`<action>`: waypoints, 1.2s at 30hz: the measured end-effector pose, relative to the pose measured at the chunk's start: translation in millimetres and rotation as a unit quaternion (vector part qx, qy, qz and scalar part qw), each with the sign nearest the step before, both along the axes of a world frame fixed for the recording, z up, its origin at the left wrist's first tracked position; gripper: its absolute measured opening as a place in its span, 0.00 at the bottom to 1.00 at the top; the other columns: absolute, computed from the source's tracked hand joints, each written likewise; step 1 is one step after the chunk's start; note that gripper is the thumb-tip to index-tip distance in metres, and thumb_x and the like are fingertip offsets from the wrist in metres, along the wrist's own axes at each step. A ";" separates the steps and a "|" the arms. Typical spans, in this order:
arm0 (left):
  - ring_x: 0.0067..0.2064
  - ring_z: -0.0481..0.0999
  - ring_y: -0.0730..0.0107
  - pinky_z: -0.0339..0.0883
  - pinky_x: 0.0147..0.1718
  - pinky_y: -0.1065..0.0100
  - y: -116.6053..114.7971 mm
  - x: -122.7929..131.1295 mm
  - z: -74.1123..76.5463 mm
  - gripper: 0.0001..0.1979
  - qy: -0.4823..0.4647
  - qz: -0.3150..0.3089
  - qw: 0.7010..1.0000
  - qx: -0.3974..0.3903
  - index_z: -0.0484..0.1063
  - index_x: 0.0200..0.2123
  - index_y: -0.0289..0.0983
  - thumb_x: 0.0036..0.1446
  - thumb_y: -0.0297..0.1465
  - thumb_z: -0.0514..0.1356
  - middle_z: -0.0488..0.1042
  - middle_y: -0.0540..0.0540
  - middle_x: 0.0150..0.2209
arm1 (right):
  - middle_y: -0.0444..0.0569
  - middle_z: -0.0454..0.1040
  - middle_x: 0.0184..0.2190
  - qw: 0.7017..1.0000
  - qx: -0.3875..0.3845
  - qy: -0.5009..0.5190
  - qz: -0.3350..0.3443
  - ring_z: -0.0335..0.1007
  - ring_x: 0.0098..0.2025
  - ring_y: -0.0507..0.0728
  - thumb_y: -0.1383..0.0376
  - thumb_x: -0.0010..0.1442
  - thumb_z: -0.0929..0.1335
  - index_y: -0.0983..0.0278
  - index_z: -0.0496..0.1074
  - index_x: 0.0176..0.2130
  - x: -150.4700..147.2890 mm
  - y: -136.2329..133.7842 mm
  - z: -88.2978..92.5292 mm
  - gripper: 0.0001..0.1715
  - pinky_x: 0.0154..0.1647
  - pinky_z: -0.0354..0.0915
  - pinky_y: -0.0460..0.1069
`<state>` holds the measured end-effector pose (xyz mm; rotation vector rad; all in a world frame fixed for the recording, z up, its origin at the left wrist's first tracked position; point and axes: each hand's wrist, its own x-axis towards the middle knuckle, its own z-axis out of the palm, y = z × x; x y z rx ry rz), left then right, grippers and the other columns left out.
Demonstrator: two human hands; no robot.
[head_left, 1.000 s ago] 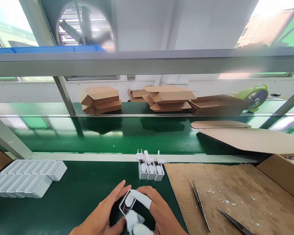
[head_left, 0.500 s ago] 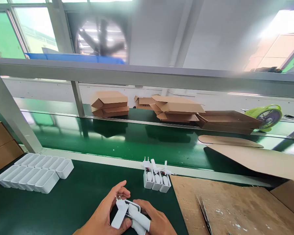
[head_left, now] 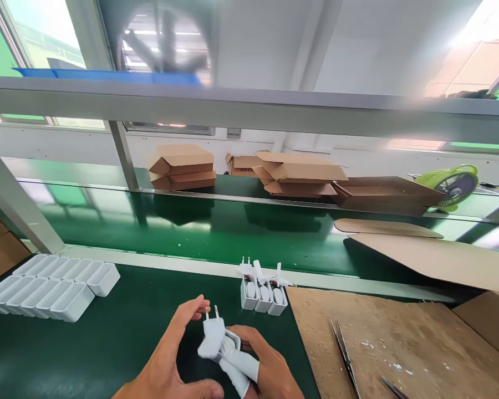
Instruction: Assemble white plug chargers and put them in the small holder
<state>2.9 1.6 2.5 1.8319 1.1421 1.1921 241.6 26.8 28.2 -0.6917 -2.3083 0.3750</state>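
Left hand (head_left: 166, 366) bare — no sleeve visible. Right hand (head_left: 263, 363) — white finger cots on two fingers (head_left: 243, 363), rest bare.

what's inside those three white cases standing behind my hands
Each of the three white cases holds a whitish part, with a pronged plug piece sticking out on top. Their walls hide anything deeper.

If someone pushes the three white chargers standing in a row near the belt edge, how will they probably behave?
The three white chargers look like narrow, upright, hard plastic shells, so they would probably tip rather than bend. They seem small and likely light, so a gentle push may slide them on the smooth green mat. Their plug parts at the top probably make them top-heavy.
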 end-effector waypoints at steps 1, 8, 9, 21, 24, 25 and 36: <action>0.69 0.70 0.40 0.68 0.67 0.40 0.2 -0.1 2.8 0.55 0.014 0.003 1.000 0.025 0.47 0.75 0.53 0.54 0.47 0.76 0.64 0.36 0.71 | 0.56 0.78 0.51 1.000 -0.008 -0.012 -0.001 0.80 0.45 0.57 0.74 0.64 0.63 0.59 0.71 0.52 0.8 -0.8 1.5 0.20 0.43 0.77 0.48; 0.51 0.80 0.61 0.78 0.51 0.61 4.5 5.5 17.7 0.19 0.039 -0.047 0.993 0.103 0.66 0.55 0.47 0.66 0.26 0.65 0.75 0.45 0.51 | 0.57 0.78 0.55 0.997 -0.053 -0.056 -0.012 0.80 0.51 0.61 0.75 0.63 0.62 0.61 0.66 0.62 3.7 -4.6 -0.2 0.29 0.48 0.79 0.51; 0.49 0.80 0.62 0.78 0.50 0.62 4.6 5.6 17.6 0.18 0.036 -0.050 0.993 0.096 0.65 0.54 0.47 0.65 0.25 0.64 0.75 0.45 0.50 | 0.58 0.78 0.55 0.996 -0.054 -0.066 -0.009 0.80 0.52 0.61 0.75 0.63 0.62 0.62 0.65 0.62 3.9 -4.8 0.6 0.29 0.49 0.78 0.52; 0.49 0.76 0.64 0.74 0.48 0.64 8.0 4.9 20.0 0.17 0.019 -0.090 0.991 0.102 0.66 0.54 0.46 0.68 0.20 0.58 0.69 0.45 0.49 | 0.55 0.78 0.48 0.980 -0.169 -0.102 -0.017 0.78 0.44 0.62 0.72 0.61 0.65 0.61 0.75 0.52 0.1 -2.6 10.5 0.21 0.44 0.77 0.56; 0.48 0.76 0.64 0.74 0.48 0.64 9.1 4.6 19.5 0.17 0.024 -0.086 0.992 0.095 0.66 0.54 0.47 0.68 0.21 0.59 0.70 0.46 0.48 | 0.48 0.78 0.48 0.976 -0.216 0.027 -0.013 0.78 0.46 0.56 0.67 0.68 0.68 0.56 0.72 0.55 3.8 -2.5 12.2 0.16 0.49 0.75 0.50; 0.48 0.76 0.64 0.74 0.48 0.64 9.3 4.3 18.6 0.17 0.026 -0.086 0.992 0.093 0.66 0.54 0.47 0.68 0.21 0.60 0.70 0.46 0.48 | 0.48 0.78 0.49 0.976 -0.213 0.042 -0.009 0.78 0.47 0.55 0.67 0.68 0.68 0.55 0.71 0.56 4.7 -2.7 12.3 0.17 0.51 0.74 0.50; 0.48 0.78 0.63 0.76 0.48 0.61 9.6 0.5 7.5 0.14 0.004 -0.094 0.995 0.033 0.67 0.54 0.49 0.70 0.26 0.60 0.72 0.46 0.49 | 0.57 0.76 0.54 0.979 -0.201 -0.034 -0.007 0.78 0.52 0.60 0.68 0.67 0.66 0.60 0.74 0.56 1.8 -2.4 9.7 0.20 0.54 0.74 0.54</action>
